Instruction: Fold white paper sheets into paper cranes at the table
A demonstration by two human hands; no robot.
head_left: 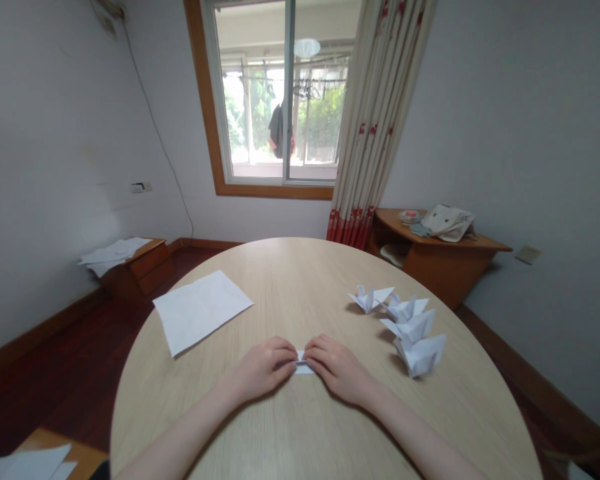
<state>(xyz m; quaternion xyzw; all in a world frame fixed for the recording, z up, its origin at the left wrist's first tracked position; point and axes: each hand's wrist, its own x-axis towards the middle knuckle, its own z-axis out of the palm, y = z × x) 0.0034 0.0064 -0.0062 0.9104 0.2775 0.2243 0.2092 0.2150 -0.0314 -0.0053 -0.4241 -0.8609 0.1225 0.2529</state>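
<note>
Near the middle of the round table, a small piece of folded white paper lies between my two hands. My left hand grips its left side, fingers closed on the paper. On the other side, my right hand has its fingers closed on the right part. A raised fold or edge runs across the paper between my fingertips. Most of the sheet is hidden under both hands. To the right stand several folded paper cranes, close together in a slanting row.
A flat white sheet lies on the left of the table. A small cabinet with papers stands behind on the left. At the back right, a wooden desk holds a white bag. More paper lies at the lower left.
</note>
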